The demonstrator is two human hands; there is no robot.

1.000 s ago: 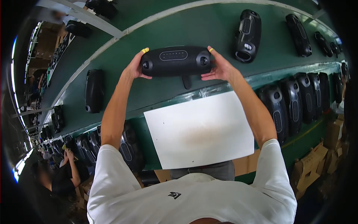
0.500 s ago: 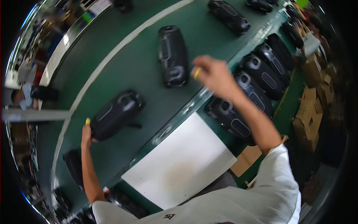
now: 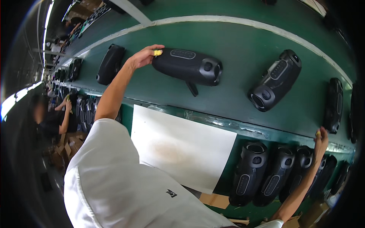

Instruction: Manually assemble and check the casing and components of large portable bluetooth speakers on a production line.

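Note:
A black cylindrical portable speaker (image 3: 182, 70) lies on its side across the green work surface (image 3: 228, 102), a dark flap or strap sticking out below it. My left hand (image 3: 143, 57), with yellow tape on a finger, grips the speaker's left end. Far to the right, my right hand (image 3: 321, 142) reaches to the near end of another black speaker (image 3: 334, 106). Its fingers are extended and slightly apart, also with yellow tape; whether they touch that speaker I cannot tell. Between the two hands a third speaker (image 3: 275, 79) lies at a slant.
A stained white board (image 3: 182, 144) lies in front of me. Several speakers stand in a row (image 3: 249, 174) at the near right. One more speaker (image 3: 111, 64) lies at the left. A metal post (image 3: 133, 11) rises at the back; a co-worker (image 3: 51, 119) is at the far left.
My view has swung right. My left hand still holds the speaker's end. My right hand has moved from beside the slanted speaker to the one farther right.

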